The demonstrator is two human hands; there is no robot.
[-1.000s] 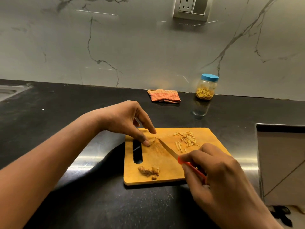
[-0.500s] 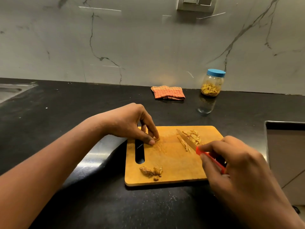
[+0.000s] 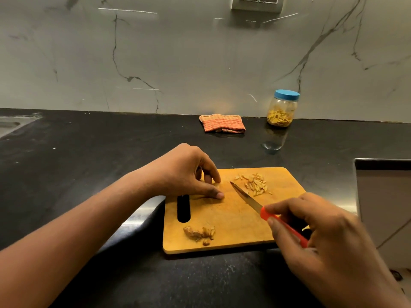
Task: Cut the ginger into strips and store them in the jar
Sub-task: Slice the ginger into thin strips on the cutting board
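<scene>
**A:** Where was the ginger?

**B:** The ginger piece point(image 3: 218, 185) lay on the cutting board point(image 3: 233, 221), toward its far left. It was pinned under the curled fingertips and thumb of the left hand point(image 3: 184, 174), and most of it was hidden. I judged that the hand held it there to stop it sliding under the blade.

**A:** And the knife?

**B:** The right hand point(image 3: 322, 238) was closed round the red handle of the knife point(image 3: 244, 197). The blade slanted across the board's middle, between the held piece and the cut strips point(image 3: 254, 184). The strips were heaped at the board's far right, probably to keep the cutting spot free.

**A:** Anything else on the board?

**B:** Darker scraps point(image 3: 200, 234) sat at its near left corner, apart from the strips. They looked like discards.

**A:** The jar?

**B:** The jar point(image 3: 282, 110) stood on the desk point(image 3: 89, 170), well behind the board's right end. Its blue lid was on and there were strips inside. A folded checked cloth point(image 3: 222, 123) lay behind the board's middle.
</scene>
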